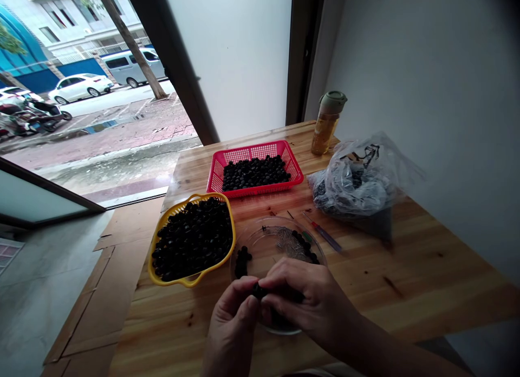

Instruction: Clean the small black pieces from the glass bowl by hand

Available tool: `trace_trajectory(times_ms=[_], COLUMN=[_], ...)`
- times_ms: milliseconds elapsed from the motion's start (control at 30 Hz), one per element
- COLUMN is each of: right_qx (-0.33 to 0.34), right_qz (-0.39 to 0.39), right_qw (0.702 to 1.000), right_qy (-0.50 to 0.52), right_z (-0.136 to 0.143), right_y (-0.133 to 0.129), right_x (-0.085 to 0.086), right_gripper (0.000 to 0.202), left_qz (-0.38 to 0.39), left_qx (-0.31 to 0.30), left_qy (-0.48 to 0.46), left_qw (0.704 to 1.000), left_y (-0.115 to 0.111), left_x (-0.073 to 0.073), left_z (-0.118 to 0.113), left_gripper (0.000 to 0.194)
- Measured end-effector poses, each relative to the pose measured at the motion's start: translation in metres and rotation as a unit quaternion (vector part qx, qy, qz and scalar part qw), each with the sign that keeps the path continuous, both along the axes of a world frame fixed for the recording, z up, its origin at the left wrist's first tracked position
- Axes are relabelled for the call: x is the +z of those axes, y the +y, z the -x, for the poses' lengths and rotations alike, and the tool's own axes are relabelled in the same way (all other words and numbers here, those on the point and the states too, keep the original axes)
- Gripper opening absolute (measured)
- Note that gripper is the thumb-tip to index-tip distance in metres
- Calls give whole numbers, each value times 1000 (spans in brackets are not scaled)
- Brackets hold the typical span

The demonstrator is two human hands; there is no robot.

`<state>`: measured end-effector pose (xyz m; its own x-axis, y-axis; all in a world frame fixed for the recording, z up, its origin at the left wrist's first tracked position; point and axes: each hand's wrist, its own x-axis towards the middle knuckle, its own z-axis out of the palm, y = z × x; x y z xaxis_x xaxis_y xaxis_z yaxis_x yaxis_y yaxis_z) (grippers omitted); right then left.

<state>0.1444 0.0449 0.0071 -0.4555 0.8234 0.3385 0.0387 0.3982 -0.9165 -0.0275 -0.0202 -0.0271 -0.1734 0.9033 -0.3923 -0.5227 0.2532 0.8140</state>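
My left hand (238, 306) and my right hand (303, 293) meet above the near part of a clear round tray (260, 228). Between their fingertips they pinch a small round black piece (258, 290), mostly covered by the fingers, so its exact kind is unclear. Both hands are closed on it. In the tray lie small black pieces at the left (242, 260) and right (305, 246), along with thin clear or metallic bits (288, 241). Left of the tray, a yellow basket (190, 282) is full of black ring-like or cap-like pieces (195, 236).
Behind stands a red basket (254, 193) of black round pieces. A purple-handled pointed tool (327, 239) lies right of the tray. A plastic bag (357, 187) and a drink bottle (326, 122) stand farther back on the wooden table (390, 274). An open doorway is at left.
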Motion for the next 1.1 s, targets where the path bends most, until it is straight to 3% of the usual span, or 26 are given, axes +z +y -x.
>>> trace_trajectory(times_ms=[167, 267, 333, 433, 500, 600, 833, 1000, 1100], right_qx=[13, 42, 92, 163, 185, 209, 222, 168, 140], right_qz=[29, 142, 285, 464, 511, 535, 555, 526, 496], right_qw=[998, 984, 945, 855, 824, 806, 799, 832, 856], right_qy=[50, 96, 132, 164, 160, 142, 66, 50, 42], right_z=[1, 1, 2, 1, 0, -3, -7, -7, -8], right_y=[4, 6, 7, 10, 13, 18, 22, 13, 8], right_x=[0, 0, 0, 2, 4, 6, 5, 3, 3], right_gripper=[6, 10, 22, 42, 50, 51, 42, 38, 38], left_qz=[-3, -21, -48, -90, -108, -121, -141, -188, -204], left_qx=[-4, -10, -19, -46, -78, -120, -141, -109, -96], left_qy=[-13, -13, -6, 9, 17, 33, 103, 258, 288], left_qw=[1000, 1000, 999, 995, 991, 985, 975, 941, 931], left_y=[2, 3, 3, 1, -1, -1, -1, -5, -7], left_x=[1, 3, 6, 10, 14, 17, 18, 22, 20], left_z=[0, -1, -1, -2, -1, 2, 7, 6, 5], left_gripper=[28, 27, 26, 20, 16, 15, 17, 18, 19])
